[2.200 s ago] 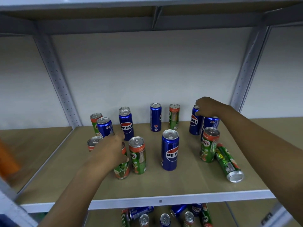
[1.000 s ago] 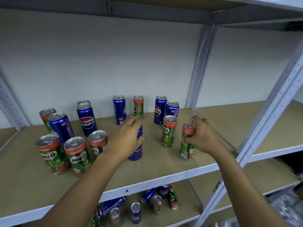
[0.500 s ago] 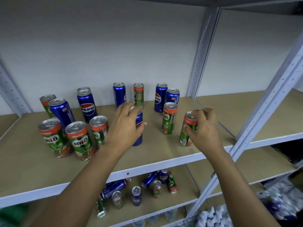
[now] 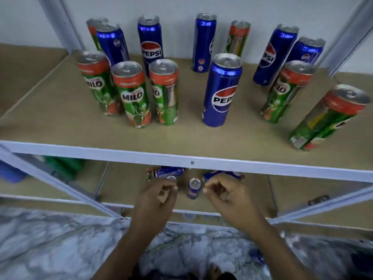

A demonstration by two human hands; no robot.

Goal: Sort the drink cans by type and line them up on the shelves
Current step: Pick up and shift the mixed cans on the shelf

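Pepsi cans [image 4: 221,91] – glossy blue metal with bright highlights; Milo cans [image 4: 132,96] – shiny printed green and orange metal, bare silvery lids. Upper shelf board [image 4: 60,118] – matt tan, wood-like, faintly grained. Shelf rail [image 4: 121,153] and uprights [image 4: 60,19] – smooth white-painted metal. Floor [image 4: 50,239] – polished, marble-patterned grey.

White wall [image 4: 177,9] behind; grey metal uprights [image 4: 58,19]; marbled floor [image 4: 50,245].
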